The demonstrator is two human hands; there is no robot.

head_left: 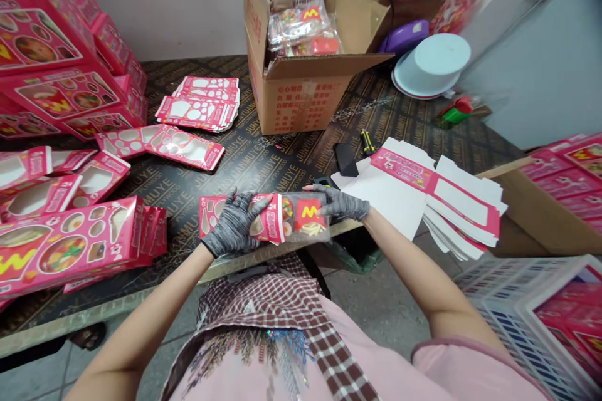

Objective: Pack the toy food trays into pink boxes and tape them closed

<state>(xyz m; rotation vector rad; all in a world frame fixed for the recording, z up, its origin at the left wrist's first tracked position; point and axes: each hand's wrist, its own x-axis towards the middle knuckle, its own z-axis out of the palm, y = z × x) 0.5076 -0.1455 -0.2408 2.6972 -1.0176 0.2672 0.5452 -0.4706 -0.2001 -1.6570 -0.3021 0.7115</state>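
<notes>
Now, at the table [263,163] edge, our left hand [232,225] grips the pink carton [271,225]; our right hand [343,203] grasps the clear toy tray [308,216], partly inside. If skewed, the tray could snag the carton's mouth.

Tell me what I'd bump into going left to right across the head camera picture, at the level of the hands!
Big pink toy box → left hand gripping a pink carton → clear toy pack sticking out of it → right hand → stack of flat cartons → white plastic crate.
</notes>
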